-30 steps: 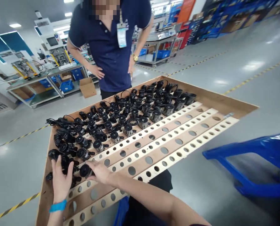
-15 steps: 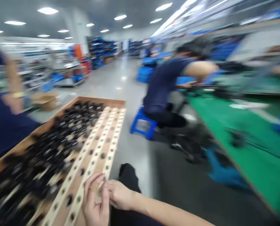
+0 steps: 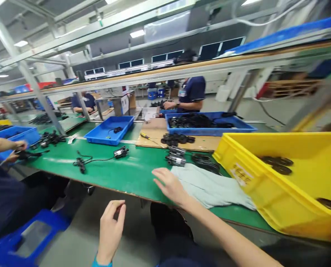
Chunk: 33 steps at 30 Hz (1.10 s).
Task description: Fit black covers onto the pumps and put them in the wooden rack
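Observation:
My left hand [image 3: 111, 226] is in the air before the table's front edge, its thumb and index fingertips close together in a pinch; anything between them is too small to make out. My right hand [image 3: 169, 185] is over the edge of the green tabletop [image 3: 137, 174], palm down, fingers stretched out and holding nothing visible. Beside it lies a pale green cloth [image 3: 209, 183]. Behind the cloth are two black-and-silver cylindrical parts [image 3: 176, 159] and a coiled black cable [image 3: 205, 162]. Farther left lies another cylindrical part [image 3: 121, 152] on a cable.
A yellow bin [image 3: 268, 189] with black rings stands at right. Behind are a blue tray [image 3: 209, 131] of cables, another blue tray [image 3: 109, 141], black round parts [image 3: 178, 139] and a yellow-handled screwdriver [image 3: 145, 136]. A co-worker's hand [image 3: 19, 146] works at left, near a blue stool [image 3: 26, 237].
The view has swung right, from the wooden tray of black parts and holed strips to the green table. My hands, together before, are now apart, and the right one is over the table edge.

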Available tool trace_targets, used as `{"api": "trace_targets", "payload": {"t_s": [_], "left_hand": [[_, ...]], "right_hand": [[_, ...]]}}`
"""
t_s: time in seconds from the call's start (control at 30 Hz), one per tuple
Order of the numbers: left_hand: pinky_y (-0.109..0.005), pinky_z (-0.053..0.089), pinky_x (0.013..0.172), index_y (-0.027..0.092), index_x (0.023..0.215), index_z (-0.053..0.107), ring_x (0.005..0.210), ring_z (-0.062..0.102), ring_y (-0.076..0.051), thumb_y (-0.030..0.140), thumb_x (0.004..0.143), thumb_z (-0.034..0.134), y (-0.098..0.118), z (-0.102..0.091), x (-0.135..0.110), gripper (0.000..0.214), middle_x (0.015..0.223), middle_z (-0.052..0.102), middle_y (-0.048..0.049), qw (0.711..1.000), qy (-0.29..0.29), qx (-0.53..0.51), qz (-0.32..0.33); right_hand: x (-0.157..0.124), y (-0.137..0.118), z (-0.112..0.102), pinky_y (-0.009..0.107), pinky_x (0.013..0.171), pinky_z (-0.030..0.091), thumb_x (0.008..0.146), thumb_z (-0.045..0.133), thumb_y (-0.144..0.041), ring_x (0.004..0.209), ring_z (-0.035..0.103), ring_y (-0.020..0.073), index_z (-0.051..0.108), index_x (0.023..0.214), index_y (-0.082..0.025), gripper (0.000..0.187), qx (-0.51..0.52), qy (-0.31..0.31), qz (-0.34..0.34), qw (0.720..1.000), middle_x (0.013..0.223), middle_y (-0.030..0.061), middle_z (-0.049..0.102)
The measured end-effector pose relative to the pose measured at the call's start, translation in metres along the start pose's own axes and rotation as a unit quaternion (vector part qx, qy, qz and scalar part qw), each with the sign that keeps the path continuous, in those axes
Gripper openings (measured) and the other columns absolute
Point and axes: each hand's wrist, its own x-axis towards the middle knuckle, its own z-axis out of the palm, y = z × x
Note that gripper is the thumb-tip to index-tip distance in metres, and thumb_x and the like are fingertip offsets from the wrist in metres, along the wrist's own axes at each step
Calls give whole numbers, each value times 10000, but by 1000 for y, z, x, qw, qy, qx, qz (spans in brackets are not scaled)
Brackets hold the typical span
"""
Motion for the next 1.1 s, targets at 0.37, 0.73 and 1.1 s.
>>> {"api": "trace_targets", "payload": {"t_s": [0.37, 0.73, 1.1], "left_hand": [[-411, 489, 1017, 175, 1207, 619, 1171, 574, -251, 137, 911, 529, 80, 210, 138, 312, 1220, 645, -104, 923, -216, 156, 278], [-437, 435, 970, 127, 1084, 682, 1073, 587, -310, 138, 655, 710, 124, 303, 218, 430, 1070, 672, -141, 794, -368, 290, 387], [-417, 460, 971, 202, 1142, 628, 1085, 585, -269, 242, 747, 746, 136, 175, 144, 414, 1125, 650, -85, 969, -38, 82, 228]], "right_hand": [[-15, 151, -92, 380, 1007, 465, 839, 730, -345, 1201, 590, 292, 462, 1442, -154, 687, -209, -212, 264, 917, 1329, 155, 618], [-48, 171, -128, 363, 828, 458, 902, 615, -198, 972, 663, 289, 693, 972, -103, 141, -271, -199, 379, 862, 1056, 172, 678], [34, 87, -161, 531, 1053, 395, 945, 478, -165, 1165, 571, 306, 650, 1208, -250, 325, -102, 170, 90, 976, 1173, 89, 697]]}}
